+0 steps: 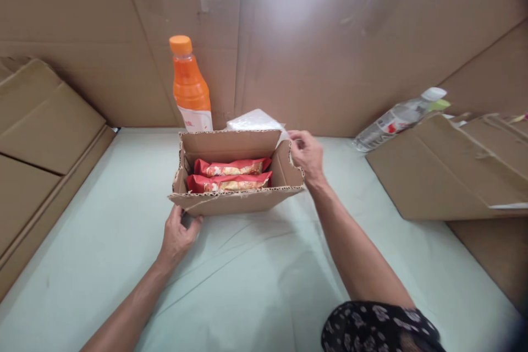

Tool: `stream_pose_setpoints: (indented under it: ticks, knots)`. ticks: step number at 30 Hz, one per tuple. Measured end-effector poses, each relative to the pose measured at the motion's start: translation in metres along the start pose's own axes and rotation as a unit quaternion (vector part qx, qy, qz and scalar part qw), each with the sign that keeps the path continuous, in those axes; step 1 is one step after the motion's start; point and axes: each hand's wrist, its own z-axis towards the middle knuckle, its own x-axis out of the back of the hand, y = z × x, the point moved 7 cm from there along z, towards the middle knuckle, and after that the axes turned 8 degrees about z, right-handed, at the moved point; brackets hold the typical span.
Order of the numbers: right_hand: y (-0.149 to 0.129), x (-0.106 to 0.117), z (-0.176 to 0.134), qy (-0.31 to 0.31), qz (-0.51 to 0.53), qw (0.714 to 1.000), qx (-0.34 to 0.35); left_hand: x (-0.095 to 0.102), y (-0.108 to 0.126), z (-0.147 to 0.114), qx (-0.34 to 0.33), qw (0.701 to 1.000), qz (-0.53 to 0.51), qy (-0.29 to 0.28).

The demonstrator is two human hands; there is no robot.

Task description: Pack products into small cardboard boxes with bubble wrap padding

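Observation:
An open cardboard box (pixel 231 203) with rough-cut edges sits in front of me on the pale green table cover. Inside lie two red snack packets (pixel 229 182), side by side. My left hand (pixel 178 235) grips the box's near left corner, thumb on the front wall and fingers partly hidden beneath it. At the far right corner, my right hand (pixel 306 155) has its fingers curled against the outside of the right wall. A white package in clear plastic (pixel 256 120) lies just behind the box, its plastic reaching my right fingertips; the box hides its lower part.
An orange drink bottle (pixel 192 88) stands behind the box on the left. To the right, a clear bottle (pixel 398 118) leans beside another cardboard box (pixel 445 170). A large carton (pixel 49 121) is at left, and a cardboard wall (pixel 309 55) closes the back.

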Motion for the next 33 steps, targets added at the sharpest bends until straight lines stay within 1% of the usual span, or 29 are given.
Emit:
stream_pose_setpoints:
  ticks: [2, 4, 6, 8, 10, 12, 14, 16, 17, 18, 20, 21, 23, 25, 26, 27, 29, 32, 33]
  knots:
    - [-0.005, 0.042, -0.023, 0.050, 0.048, 0.997, -0.036, 0.001, 0.001, 0.001, -0.003, 1.000, -0.009, -0.003]
    - [-0.004, 0.078, -0.057, 0.081, 0.094, 0.988, -0.095, 0.001, 0.001, 0.001, -0.003, 1.000, -0.019, -0.008]
    - [0.003, 0.105, -0.097, 0.099, 0.109, 0.977, -0.154, 0.002, 0.001, 0.002, -0.005, 1.000, -0.023, -0.008]
    - [0.012, 0.125, -0.139, 0.103, 0.097, 0.969, -0.205, 0.003, 0.002, 0.001, -0.010, 1.000, -0.026, -0.006]
    - [0.022, 0.137, -0.177, 0.072, 0.048, 0.966, -0.245, 0.003, 0.003, 0.001, -0.014, 0.999, -0.031, -0.006]
    - [0.027, 0.149, -0.208, 0.022, -0.055, 0.962, -0.268, 0.003, 0.002, 0.001, -0.013, 0.999, -0.031, -0.009]
    - [0.022, 0.159, -0.226, -0.018, -0.191, 0.948, -0.252, 0.002, 0.002, 0.000, -0.012, 0.999, -0.029, -0.013]
    - [0.003, 0.163, -0.230, -0.032, -0.294, 0.935, -0.196, 0.001, 0.002, 0.000, -0.014, 0.999, -0.032, -0.015]
    - [-0.010, 0.159, -0.228, -0.035, -0.315, 0.935, -0.161, 0.001, 0.002, 0.000, -0.015, 0.999, -0.035, -0.013]
    - [-0.023, 0.152, -0.222, -0.035, -0.313, 0.941, -0.125, 0.002, 0.002, 0.000, -0.017, 0.999, -0.039, -0.010]
    - [-0.044, 0.127, -0.206, -0.044, -0.262, 0.961, -0.077, 0.003, 0.001, 0.000, -0.021, 0.999, -0.048, -0.001]
    - [-0.049, 0.109, -0.196, -0.062, -0.225, 0.970, -0.071, 0.003, 0.001, 0.000, -0.022, 0.998, -0.052, -0.002]
    - [-0.050, 0.068, -0.177, -0.120, -0.152, 0.978, -0.079, 0.003, 0.001, 0.000, -0.023, 0.998, -0.059, -0.018]
    - [-0.044, 0.028, -0.163, -0.179, -0.097, 0.975, -0.090, 0.001, 0.001, 0.000, -0.016, 0.997, -0.062, -0.040]
    - [-0.040, 0.013, -0.157, -0.198, -0.077, 0.973, -0.092, 0.000, 0.002, 0.000, -0.011, 0.997, -0.063, -0.048]
    - [-0.036, 0.001, -0.152, -0.204, -0.064, 0.972, -0.094, -0.001, 0.005, 0.001, -0.008, 0.997, -0.065, -0.050]
    - [-0.025, -0.010, -0.142, -0.188, -0.048, 0.975, -0.107, -0.006, 0.012, 0.008, -0.007, 0.996, -0.067, -0.052]
    - [-0.013, -0.012, -0.124, -0.139, -0.035, 0.983, -0.119, -0.021, 0.028, 0.027, -0.021, 0.995, -0.075, -0.055]
    - [-0.010, -0.012, -0.118, -0.133, -0.025, 0.984, -0.118, -0.027, 0.032, 0.036, -0.028, 0.995, -0.078, -0.054]
